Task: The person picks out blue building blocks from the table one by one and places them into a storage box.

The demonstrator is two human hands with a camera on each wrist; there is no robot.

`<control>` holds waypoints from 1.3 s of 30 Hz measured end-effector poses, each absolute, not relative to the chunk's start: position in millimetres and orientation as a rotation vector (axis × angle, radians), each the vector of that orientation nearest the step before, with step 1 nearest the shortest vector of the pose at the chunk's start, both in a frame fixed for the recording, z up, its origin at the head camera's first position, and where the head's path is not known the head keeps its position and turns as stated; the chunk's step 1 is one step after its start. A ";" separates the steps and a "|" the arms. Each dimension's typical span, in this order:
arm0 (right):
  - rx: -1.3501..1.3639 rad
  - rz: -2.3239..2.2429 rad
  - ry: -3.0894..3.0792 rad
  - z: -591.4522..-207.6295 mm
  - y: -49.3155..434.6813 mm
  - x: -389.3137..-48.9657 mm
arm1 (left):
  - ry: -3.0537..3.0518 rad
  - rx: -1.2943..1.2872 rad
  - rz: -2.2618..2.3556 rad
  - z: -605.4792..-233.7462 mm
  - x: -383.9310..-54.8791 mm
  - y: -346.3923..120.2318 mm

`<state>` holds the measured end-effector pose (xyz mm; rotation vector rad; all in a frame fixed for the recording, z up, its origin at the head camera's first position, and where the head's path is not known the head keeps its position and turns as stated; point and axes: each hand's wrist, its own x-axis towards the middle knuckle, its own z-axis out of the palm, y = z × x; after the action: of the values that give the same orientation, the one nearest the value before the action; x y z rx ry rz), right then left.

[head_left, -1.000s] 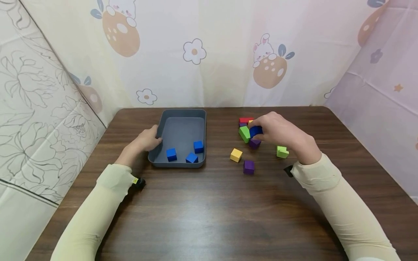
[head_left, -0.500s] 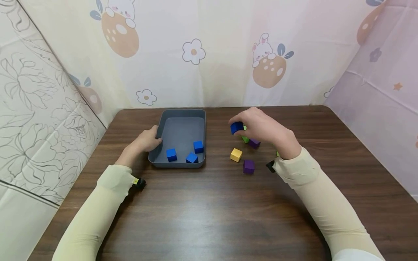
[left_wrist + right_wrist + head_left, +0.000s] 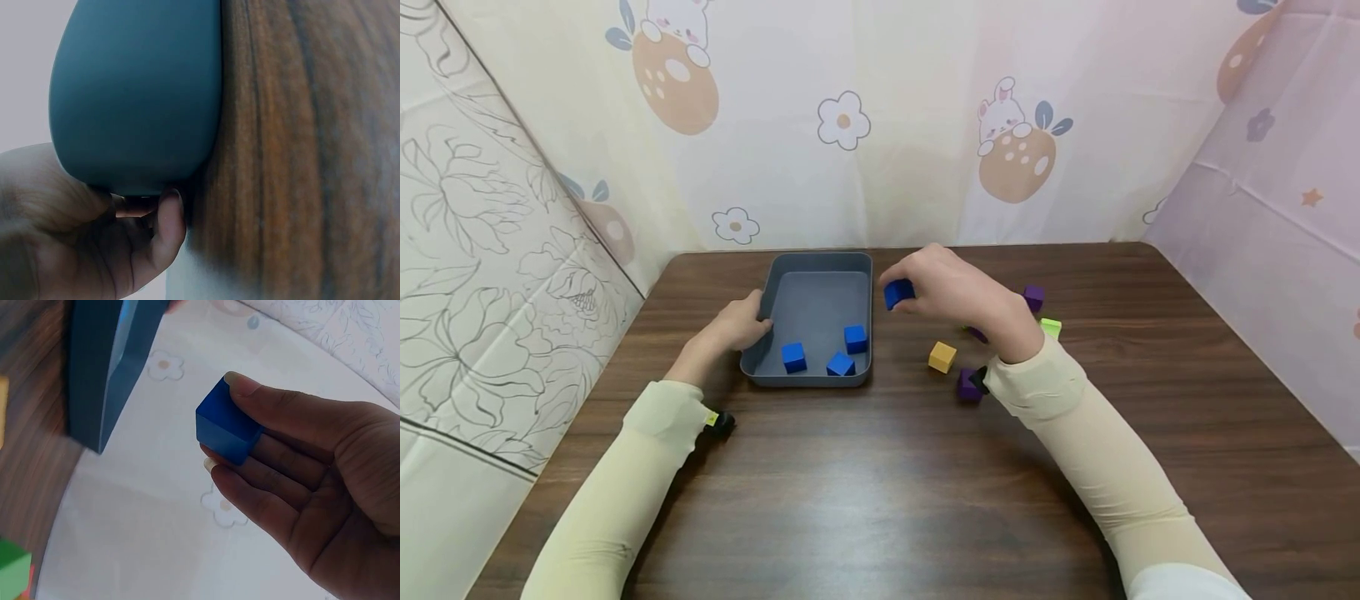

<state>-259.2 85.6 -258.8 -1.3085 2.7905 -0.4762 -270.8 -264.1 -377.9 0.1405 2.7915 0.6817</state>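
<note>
My right hand (image 3: 951,287) pinches a blue cube (image 3: 898,294) between thumb and fingers, held up just right of the grey tray (image 3: 820,292). In the right wrist view the cube (image 3: 228,428) sits at the fingertips, the tray (image 3: 90,381) apart from it. My left hand (image 3: 737,323) grips the tray's left wall, thumb over the rim. The left wrist view shows the fingers (image 3: 165,231) against the tray's outside (image 3: 140,100). Inside the tray's near end lie three blue cubes, one left (image 3: 793,357), one right (image 3: 855,338) and one in front (image 3: 841,364).
Right of the tray are a yellow cube (image 3: 942,357) and a purple cube (image 3: 968,386), partly behind the right cuff. Another purple block (image 3: 1033,298) and a light green block (image 3: 1051,327) show beyond the forearm, which hides other blocks. A patterned curtain (image 3: 910,183) backs the table.
My right hand has lifted the blue cube off the block pile and carried it left toward the tray. The left hand and the tray have stayed in place.
</note>
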 end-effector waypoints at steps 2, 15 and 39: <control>-1.342 -0.475 2.785 -258.7 78.1 -259.1 | 2.790 0.140 0.685 -378.2 -271.0 -264.5; -1.366 -0.480 2.717 -259.4 41.5 -254.6 | 2.784 0.147 0.690 -380.6 -272.1 -263.9; -1.385 -0.348 2.599 -300.3 -23.1 -265.8 | 2.790 0.145 0.674 -376.9 -271.5 -266.3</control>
<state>-265.8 -23.1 -300.3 -1.3849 2.5989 -0.3481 -271.5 -266.3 -376.9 0.1447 2.7902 0.6742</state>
